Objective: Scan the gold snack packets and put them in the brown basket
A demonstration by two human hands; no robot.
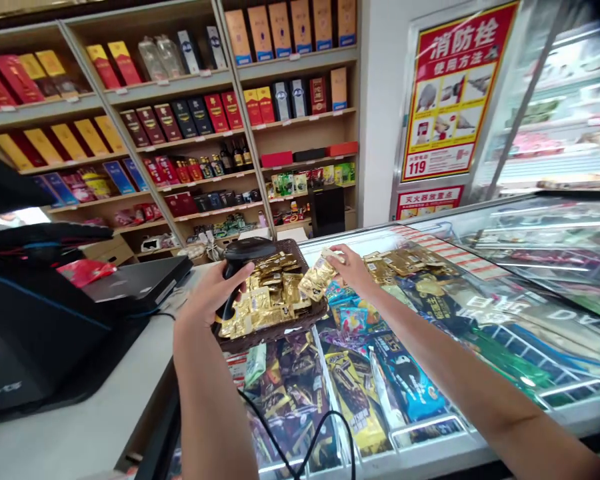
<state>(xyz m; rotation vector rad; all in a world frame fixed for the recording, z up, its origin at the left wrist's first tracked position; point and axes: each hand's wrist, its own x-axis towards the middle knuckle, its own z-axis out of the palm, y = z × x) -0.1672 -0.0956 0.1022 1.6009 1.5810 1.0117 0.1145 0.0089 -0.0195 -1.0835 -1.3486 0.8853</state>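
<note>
Fingers curled round its handle, the grip of the left hand (215, 291) holds a black plastic pistol-shaped scanner (250, 249) above a dark-brown woven basket (273, 339). The right hand (353, 268) pinches a small shiny gold foil packet (315, 280) between thumb and fingers, just over the basket's right edge. Nearest the viewer, a thin black cable (325, 415) loops over a glass-topped white freezer (430, 455) of colourful wrapped goods, with a pale worktop (40, 440) to the left. Inside the basket lie many more gold foil packets (260, 303), so handling looks under way rather than finished: one piece is up in the hand, the rest still in the basket. Whether the scanner has read this packet does not show. Beyond the right hand, another row of gold foil packets (405, 261) spreads across the freezer; whether these are already dealt with cannot be told. Farthest back, wooden shelves (300, 57) hold boxed goods.
</note>
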